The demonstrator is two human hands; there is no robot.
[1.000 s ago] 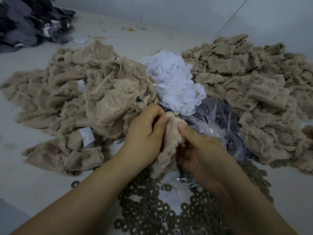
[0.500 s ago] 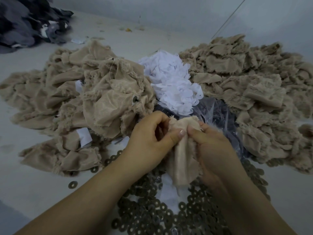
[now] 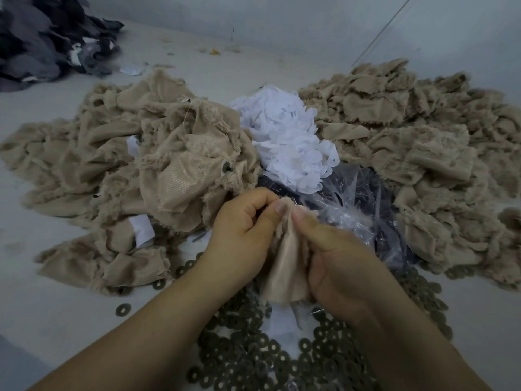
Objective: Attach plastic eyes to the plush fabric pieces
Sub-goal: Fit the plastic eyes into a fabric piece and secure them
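A beige plush fabric piece [image 3: 286, 266] hangs between my two hands at the centre. My left hand [image 3: 242, 235] pinches its top edge with thumb and fingers. My right hand [image 3: 341, 258] grips the same piece from the right, thumb pressed at the top. Any plastic eye in the pinch is hidden by my fingers. Dark round washers [image 3: 253, 359] lie scattered in a heap below my hands. A clear plastic bag [image 3: 363, 210] with dark small parts lies just behind my right hand.
A big pile of beige plush pieces [image 3: 158, 170] lies to the left, another [image 3: 417, 153] to the right. White cut pieces [image 3: 287, 139] are heaped between them. Dark grey fabric [image 3: 48, 38] sits far left at the back. One loose washer [image 3: 121, 309] lies on the white surface.
Both hands have shifted the plush piece slightly; my right hand has slid lower along it and the piece hangs longer below the pinch.
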